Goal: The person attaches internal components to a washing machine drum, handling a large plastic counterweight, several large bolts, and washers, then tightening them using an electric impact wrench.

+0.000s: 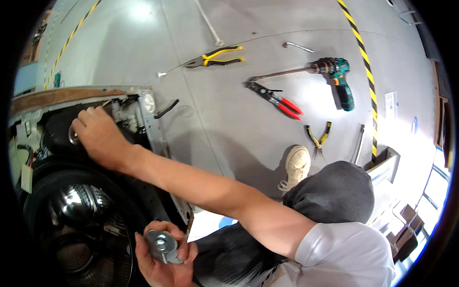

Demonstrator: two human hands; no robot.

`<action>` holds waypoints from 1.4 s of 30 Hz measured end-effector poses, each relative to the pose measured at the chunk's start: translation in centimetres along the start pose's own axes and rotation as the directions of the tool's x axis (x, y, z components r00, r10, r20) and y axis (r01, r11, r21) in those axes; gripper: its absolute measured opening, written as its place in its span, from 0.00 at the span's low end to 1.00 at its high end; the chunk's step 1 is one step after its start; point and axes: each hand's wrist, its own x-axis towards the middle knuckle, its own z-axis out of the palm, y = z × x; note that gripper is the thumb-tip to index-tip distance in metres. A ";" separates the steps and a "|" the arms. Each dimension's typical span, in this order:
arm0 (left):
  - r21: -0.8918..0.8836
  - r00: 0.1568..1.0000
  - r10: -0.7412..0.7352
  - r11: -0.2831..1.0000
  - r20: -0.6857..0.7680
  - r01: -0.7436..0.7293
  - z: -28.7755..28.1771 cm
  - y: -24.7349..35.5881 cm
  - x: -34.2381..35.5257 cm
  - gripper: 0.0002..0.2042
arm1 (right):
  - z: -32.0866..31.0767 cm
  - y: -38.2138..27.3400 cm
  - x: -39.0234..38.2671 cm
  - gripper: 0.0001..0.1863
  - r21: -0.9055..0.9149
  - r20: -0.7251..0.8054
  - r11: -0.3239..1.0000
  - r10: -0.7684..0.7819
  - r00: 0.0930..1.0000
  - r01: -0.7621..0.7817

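My right hand (100, 134) reaches across from the right into an open appliance housing (153, 124), its fingers curled on a small shiny metal part (73, 136) over a black panel (57, 129); the fingertips partly hide that part. Lower down, my left hand (162, 263) is closed around a grey metal disc fitting (161, 246) with a bolt head at its middle. Left of that hand is the glossy dark round drum (71, 225) inside a black rim.
On the grey floor lie yellow-black pliers (222, 62), red-handled pliers (277, 100), a teal drill (339, 83) with a long bit, smaller pliers (320, 136) and several metal tools. A shoe (297, 162) and dark-trousered knee (330, 191) sit below. Striped tape (363, 52) runs along the right.
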 end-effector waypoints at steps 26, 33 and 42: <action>0.031 0.994 0.057 0.998 0.091 -0.060 -0.6 0.2 0.4 0.19 | 5.7 0.8 -0.5 0.11 -0.069 -0.120 0.989 0.120 0.986 -0.129; -0.094 0.991 0.120 0.988 -0.062 -0.125 -1.5 -0.9 0.0 0.24 | 1.0 -1.1 -0.8 0.06 -0.198 0.098 0.978 0.089 0.991 -0.069; -0.048 0.995 0.101 0.994 0.026 -0.099 -1.1 -1.1 -0.2 0.27 | -4.9 -1.3 1.9 0.14 -0.134 0.168 0.983 0.149 0.974 -0.127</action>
